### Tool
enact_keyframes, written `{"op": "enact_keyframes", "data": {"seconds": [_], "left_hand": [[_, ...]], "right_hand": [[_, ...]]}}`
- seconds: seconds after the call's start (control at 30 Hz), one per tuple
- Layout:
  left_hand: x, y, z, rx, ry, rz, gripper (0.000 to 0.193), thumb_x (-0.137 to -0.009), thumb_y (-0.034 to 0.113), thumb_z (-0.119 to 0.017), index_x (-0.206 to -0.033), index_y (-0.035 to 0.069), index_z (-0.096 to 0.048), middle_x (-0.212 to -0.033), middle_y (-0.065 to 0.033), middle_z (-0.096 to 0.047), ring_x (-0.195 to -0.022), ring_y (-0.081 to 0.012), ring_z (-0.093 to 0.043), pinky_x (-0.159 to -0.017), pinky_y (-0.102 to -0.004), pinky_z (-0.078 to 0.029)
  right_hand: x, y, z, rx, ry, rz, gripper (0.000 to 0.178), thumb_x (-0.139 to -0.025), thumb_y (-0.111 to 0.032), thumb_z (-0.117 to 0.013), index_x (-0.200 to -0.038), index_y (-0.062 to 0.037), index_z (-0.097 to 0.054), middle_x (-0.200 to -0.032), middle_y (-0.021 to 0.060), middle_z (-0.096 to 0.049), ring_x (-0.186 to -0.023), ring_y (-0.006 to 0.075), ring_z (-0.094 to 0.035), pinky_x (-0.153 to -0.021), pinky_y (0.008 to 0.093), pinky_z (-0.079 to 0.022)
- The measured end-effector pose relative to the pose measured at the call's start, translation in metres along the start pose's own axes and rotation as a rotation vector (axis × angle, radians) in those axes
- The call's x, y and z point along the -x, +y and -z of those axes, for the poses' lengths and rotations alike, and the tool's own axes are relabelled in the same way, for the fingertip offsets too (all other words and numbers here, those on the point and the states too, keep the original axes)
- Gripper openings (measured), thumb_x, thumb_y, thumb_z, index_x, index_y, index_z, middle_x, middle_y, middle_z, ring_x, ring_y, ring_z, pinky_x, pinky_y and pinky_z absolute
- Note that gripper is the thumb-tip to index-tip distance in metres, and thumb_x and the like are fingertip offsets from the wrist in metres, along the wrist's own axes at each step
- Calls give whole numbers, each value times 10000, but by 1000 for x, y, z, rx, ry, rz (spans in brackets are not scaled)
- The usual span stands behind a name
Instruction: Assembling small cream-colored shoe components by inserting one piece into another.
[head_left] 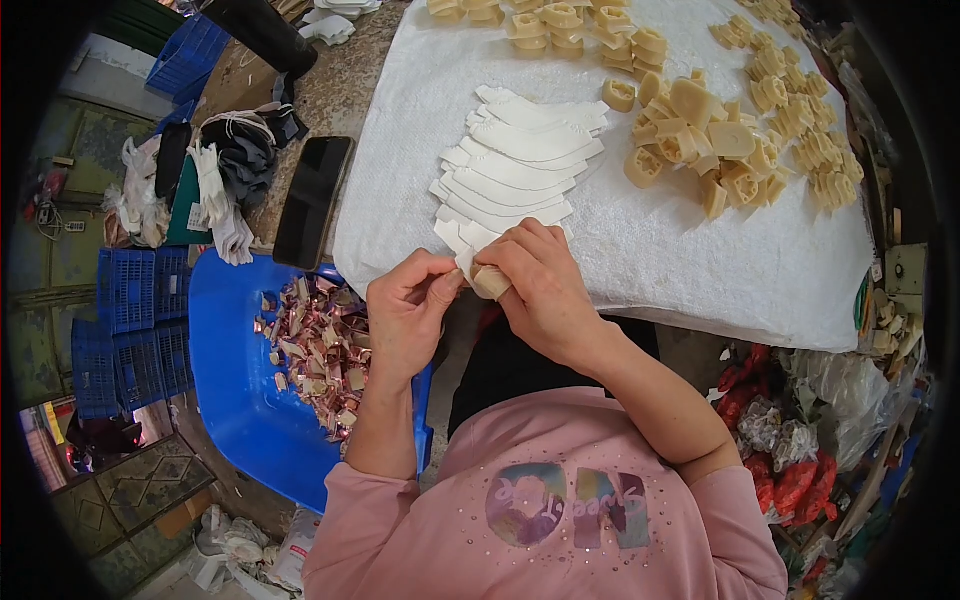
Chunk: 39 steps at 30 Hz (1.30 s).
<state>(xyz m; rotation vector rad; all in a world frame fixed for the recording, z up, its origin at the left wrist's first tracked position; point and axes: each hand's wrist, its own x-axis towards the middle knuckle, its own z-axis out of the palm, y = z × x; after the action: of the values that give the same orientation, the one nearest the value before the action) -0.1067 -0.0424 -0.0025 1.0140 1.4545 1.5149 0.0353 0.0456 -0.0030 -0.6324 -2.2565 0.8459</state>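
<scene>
Above my lap, at the table's front edge, my right hand (548, 288) is closed around a small cream-coloured moulded piece (491, 284). Thumb and forefinger of my left hand (408, 305) are pinched together at that piece's left side, on the end of a white curved paper strip (465, 262). The strip meets the cream piece; my fingers hide how far it goes round. Just beyond my hands, a fanned row of overlapping white curved strips (515, 175) lies on the white woven sheet (390, 200).
Cream moulded pieces (705, 130) are heaped on the sheet's right side, others along its far edge. At left, a phone (313, 200) lies beside gloves (217, 200). Below it, a blue tub (225, 380) holds many shiny pink-wrapped pieces (325, 350). Plastic bags (790, 430) crowd the right.
</scene>
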Motion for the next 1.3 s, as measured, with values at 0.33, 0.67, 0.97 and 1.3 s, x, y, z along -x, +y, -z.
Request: {"op": "enact_keyframes", "data": {"seconds": [0.33,0.67,0.97,1.3], "left_hand": [[-3,-11,4,-233,-13,-134,133,-880,109,-609,-843,-19,-603,-710,-18,-558,-654,-73,-495,-594,-218,-405],[0,-16,12,-180,275,-20,108,-895,75,-570,-824,-6,-560,-738,16,-565,-674,-50,-490,-616,-197,-414],[10,-40,27,-586,401,8,61,-844,46,-594,-835,-8,-568,-715,-14,-565,-640,-67,-505,-593,-213,-423],[8,-2,-18,-576,383,-390,275,-756,-12,-621,-1023,-27,-556,-942,-111,-494,-768,-176,-486,-654,-276,-405]], "right_hand": [[0,-1,2,-35,-50,0,182,-701,-26,-618,-880,-46,-590,-850,97,-557,-867,280,-502,-778,390,-360],[12,14,15,-35,208,-162,171,-745,-47,-533,-912,-32,-567,-843,119,-551,-857,288,-514,-790,363,-374],[36,40,61,-879,925,-538,180,-839,-91,-456,-953,11,-551,-842,51,-541,-788,109,-502,-703,263,-429],[48,22,84,-94,539,-185,248,-706,58,-518,-948,1,-530,-895,155,-563,-805,287,-546,-749,349,-445]]}}
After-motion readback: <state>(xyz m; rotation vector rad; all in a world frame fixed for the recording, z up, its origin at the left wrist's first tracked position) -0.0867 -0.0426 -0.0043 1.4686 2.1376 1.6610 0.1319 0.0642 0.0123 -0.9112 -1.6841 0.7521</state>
